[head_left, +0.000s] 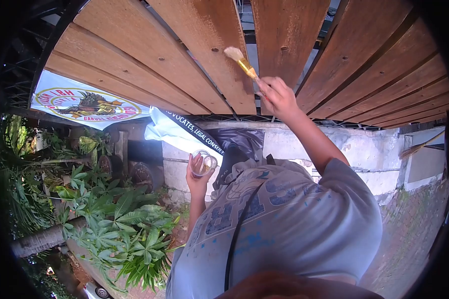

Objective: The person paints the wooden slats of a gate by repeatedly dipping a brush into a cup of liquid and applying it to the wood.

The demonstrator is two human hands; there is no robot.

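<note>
My right hand is closed around the handle of a paintbrush. The brush has pale bristles and a yellow ferrule, and its tip overlaps a brown wooden slat near a round hole. Lower down, in front of my body, my left hand has its fingers wrapped round a clear plastic cup. The cup's mouth faces up toward me, with a little yellowish stuff showing inside. Some slats look darker and glossier toward the right, while those on the left are lighter.
A white banner with an eagle emblem hangs under the slats at left. Leafy plants grow at lower left. Behind me runs a pale wall, with a broom at far right above brick paving.
</note>
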